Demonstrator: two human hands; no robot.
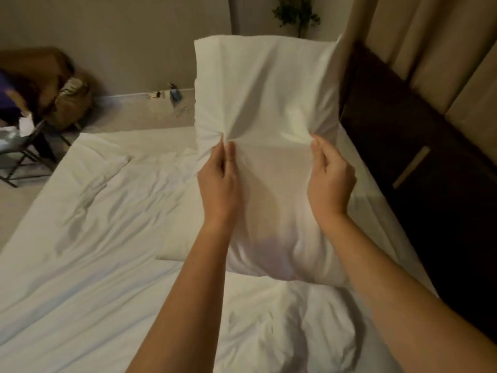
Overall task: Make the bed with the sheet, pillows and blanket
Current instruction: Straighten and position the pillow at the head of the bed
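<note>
Both hands, L & R, pinch pillowcase, pillow inside.

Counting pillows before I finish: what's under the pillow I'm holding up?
A second pillow lies flat on the sheet, partly showing left of the held pillow. The rest is hidden.

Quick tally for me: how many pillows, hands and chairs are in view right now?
Pillows: 2, one held upright, one lying flat on the bed
Hands: 2, left hand, right hand
Chairs: 1, folding chair
Total: 5
</note>
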